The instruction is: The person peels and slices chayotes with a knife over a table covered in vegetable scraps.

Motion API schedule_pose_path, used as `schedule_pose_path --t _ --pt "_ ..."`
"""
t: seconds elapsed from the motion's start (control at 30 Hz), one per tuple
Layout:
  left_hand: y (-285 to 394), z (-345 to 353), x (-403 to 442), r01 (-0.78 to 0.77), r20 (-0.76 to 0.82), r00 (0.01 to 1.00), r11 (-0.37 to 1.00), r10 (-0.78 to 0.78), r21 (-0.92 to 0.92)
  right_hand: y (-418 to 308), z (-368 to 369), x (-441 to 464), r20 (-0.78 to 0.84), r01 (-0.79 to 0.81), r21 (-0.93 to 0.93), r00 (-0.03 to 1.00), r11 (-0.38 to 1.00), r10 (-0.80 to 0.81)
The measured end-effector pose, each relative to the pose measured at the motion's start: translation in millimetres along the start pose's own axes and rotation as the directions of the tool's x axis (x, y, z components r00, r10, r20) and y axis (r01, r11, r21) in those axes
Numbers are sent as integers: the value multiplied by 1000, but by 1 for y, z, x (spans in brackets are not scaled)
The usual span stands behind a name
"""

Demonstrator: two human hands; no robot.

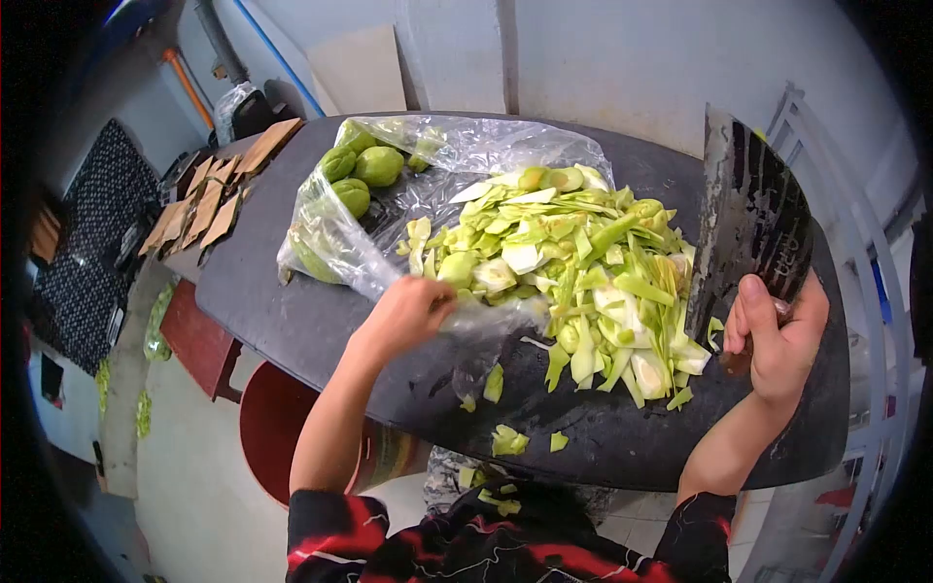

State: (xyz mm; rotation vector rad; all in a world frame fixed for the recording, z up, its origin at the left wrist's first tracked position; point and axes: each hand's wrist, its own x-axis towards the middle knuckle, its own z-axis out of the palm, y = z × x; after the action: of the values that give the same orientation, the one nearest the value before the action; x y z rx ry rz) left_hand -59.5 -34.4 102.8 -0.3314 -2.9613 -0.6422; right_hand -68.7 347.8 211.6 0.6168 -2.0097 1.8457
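My right hand (777, 335) grips a broad, wet cleaver (748, 214) by its handle, blade pointing up at the right of the table. The fingers of my left hand (403, 316) are closed on the near edge of a clear plastic bag (326, 228). Whole green chayotes (379, 166) lie in the bag's left part. A large heap of cut chayote pieces and peelings (583, 253) spreads over the bag and the table between my hands. Loose scraps (509, 440) lie near the front edge.
The dark table (292, 321) has a rounded edge. Below its left side stands a red bucket (262, 428) beside a dark red stool (194, 335). Cardboard pieces (209, 199) lie at the far left. A metal rack (865, 253) stands close on the right, and a wall (603, 68) behind.
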Motion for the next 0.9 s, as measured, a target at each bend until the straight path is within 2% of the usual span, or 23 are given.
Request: schedule_pose_path --t 0.03,0.1,0.13,0.2,0.23,0.3,0.33,0.4,0.43,0.5,0.53,0.57,0.6,0.63,0.67,0.7,0.77,0.8,0.83,0.9 --pt "-4 0 -16 0 4 1000 1000 0 -1 1 -2 0 35 21 -28 999 999 -20" --pt "-7 -3 -39 216 172 961 976 -217 24 0 2 4 18 8 -27 1000 1000 -8" --pt "-5 -5 -39 217 179 959 976 -218 26 0 5 4 1 -4 -24 1000 1000 4" --pt "1 -13 -28 353 -35 934 934 -355 -59 1 8 3 20 -35 10 999 999 35" --pt "-1 -10 -18 347 -42 936 936 -350 -58 1 10 3 39 -54 40 998 998 53" --pt "-12 9 7 143 -276 954 987 -118 72 -1 15 -1 64 -82 17 995 996 81" --pt "-16 17 19 135 -287 952 989 -110 66 -3 17 -2 85 -97 -13 992 995 98" --pt "-22 31 41 197 -146 973 975 -181 100 -5 21 -4 100 -104 -81 989 991 112" --pt "-27 36 48 191 -158 972 978 -175 90 -4 21 -4 116 -99 -126 987 987 113" --pt "-34 39 57 229 -50 973 966 -225 122 -3 22 -4 150 -56 -158 986 986 80" --pt "-35 39 55 244 -81 967 970 -243 6 -2 20 -4 173 -40 -190 982 981 73" --pt "-36 38 54 241 -84 967 970 -240 8 -1 21 -3 170 -37 -190 983 981 70" --pt "-36 35 53 353 -15 925 873 -380 -338 0 23 -2 165 -46 -191 983 981 78" --pt "-37 32 53 429 98 871 649 -481 -628 2 25 0 158 -56 -190 984 980 87" --pt "-38 28 55 470 209 849 515 -485 -717 11 22 2 181 -22 -241 981 970 67" --pt "-39 25 57 469 205 850 519 -486 -715 12 24 4 180 -20 -236 982 971 64" --pt "-38 20 63 265 133 849 195 -512 -944 15 26 6 224 -16 -283 971 959 82" --pt "-46 11 66 51 39 930 24 -366 -998 16 27 6 219 -19 -283 972 959 84" --pt "-41 1 64 -90 -45 941 -121 -335 -989 17 29 5 230 -23 -299 969 954 95" --pt "-18 -13 62 62 130 962 -272 -240 -960 17 35 7 261 -16 -337 959 942 110"
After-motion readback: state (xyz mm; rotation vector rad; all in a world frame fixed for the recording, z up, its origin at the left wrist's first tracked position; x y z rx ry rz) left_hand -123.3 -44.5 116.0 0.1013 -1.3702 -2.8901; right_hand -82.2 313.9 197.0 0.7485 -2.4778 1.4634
